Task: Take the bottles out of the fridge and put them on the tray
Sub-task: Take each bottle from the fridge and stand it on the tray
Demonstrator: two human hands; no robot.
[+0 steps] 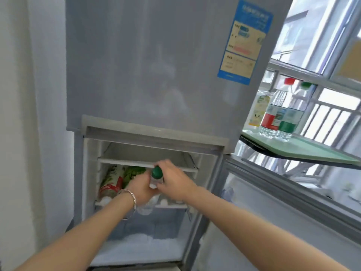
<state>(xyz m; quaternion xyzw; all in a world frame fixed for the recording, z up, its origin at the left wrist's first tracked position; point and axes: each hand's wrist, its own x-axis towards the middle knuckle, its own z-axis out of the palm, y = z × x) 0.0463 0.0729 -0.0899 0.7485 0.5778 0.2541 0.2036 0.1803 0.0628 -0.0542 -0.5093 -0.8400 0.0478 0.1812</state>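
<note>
The lower fridge compartment (91, 173) stands open. Both hands reach onto its middle shelf. My left hand (139, 189) and my right hand (173, 180) are both closed around a clear bottle with a green cap (156, 172), its cap pointing towards me. Two more bottles lie on the same shelf at the left: one with a red-and-white label (111, 184) and one with a green label (132, 173). A pale green tray (304, 148) sits at the right with three upright bottles: yellow-labelled (258, 110), red-capped (273, 114), green-capped (291, 118).
The fridge's lower door (273, 192) swings open to the right, under the tray. The upper door (156, 65) is closed and carries a blue label (244, 42). A white wall lies to the left, a barred window (332, 114) behind the tray. Frost covers the compartment floor (140, 243).
</note>
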